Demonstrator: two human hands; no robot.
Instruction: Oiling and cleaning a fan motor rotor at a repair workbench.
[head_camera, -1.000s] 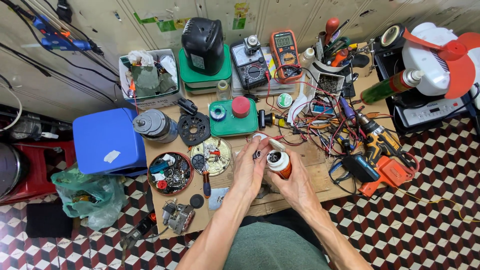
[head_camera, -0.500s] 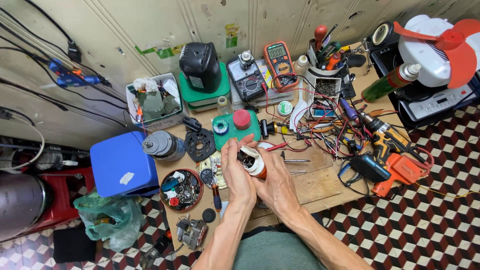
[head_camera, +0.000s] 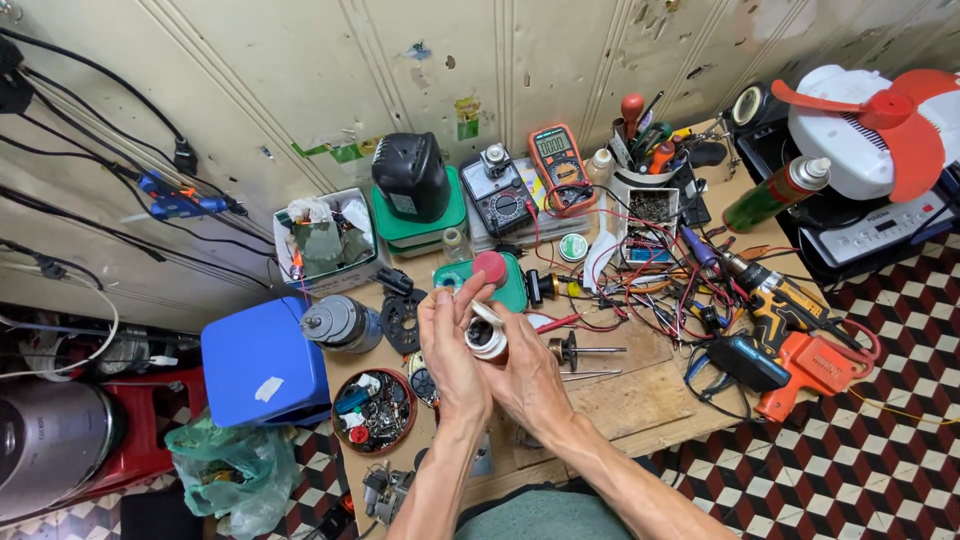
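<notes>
Above the middle of a cluttered wooden workbench (head_camera: 640, 395), two bare hands meet around a small cylindrical motor part (head_camera: 487, 339), white with an orange band. The right hand (head_camera: 530, 375) cups it from below, fingers wrapped around its body; the left hand (head_camera: 452, 345) closes on it from the nine o'clock side, fingertips pinching its upper end. Its long axis tilts toward eleven o'clock, dark open end facing up. Toward twelve o'clock sits a green box with a red knob (head_camera: 489, 278), farther off an orange multimeter (head_camera: 560, 165). At three o'clock lies a cordless drill (head_camera: 775, 300). Tangled wires cover the bench; the floor is checkered tile beneath a pale wall.
</notes>
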